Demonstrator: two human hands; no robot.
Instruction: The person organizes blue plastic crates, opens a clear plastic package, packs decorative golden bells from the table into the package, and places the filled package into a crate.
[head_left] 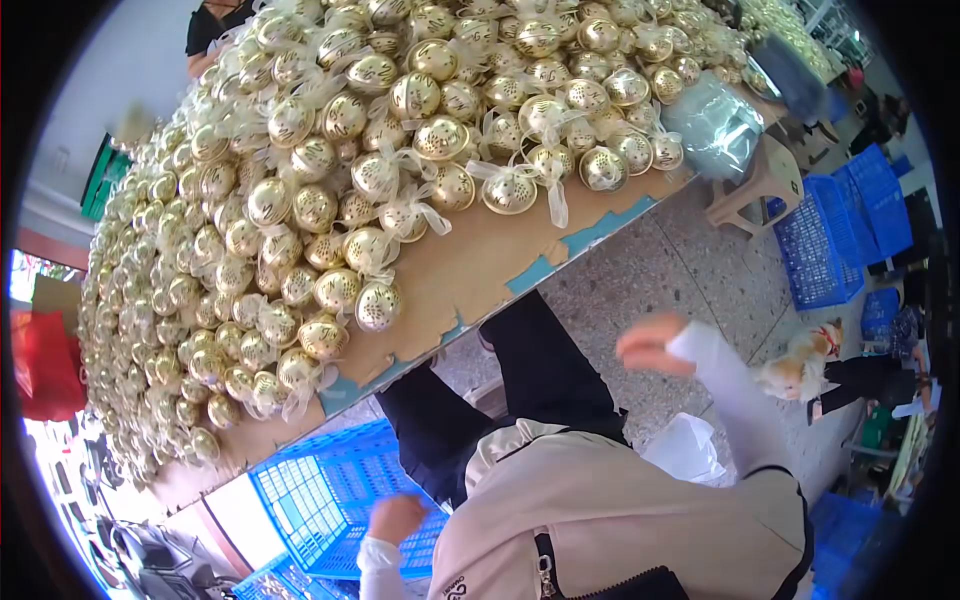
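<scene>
My right hand (655, 345) hangs above the floor to the right of my legs, somewhat blurred. Its fingers are loosely bent and apart, and no object shows in it. Low on the left, my left hand (397, 517) is beside the rim of a blue plastic crate (318, 488); its fingers are curled out of clear view, so its grip cannot be made out. Neither hand touches the big heap of gold ball-shaped ornaments (375, 172) with sheer white ribbons. That heap covers the table (425, 285) in front of me.
A clear plastic bag (715, 125) lies at the table's right corner, near a beige stool (757, 185). Blue crates (815, 240) stand to the right. A dog (798, 365) and another person (870, 385) are on the floor side. White plastic (685, 448) lies near my right side.
</scene>
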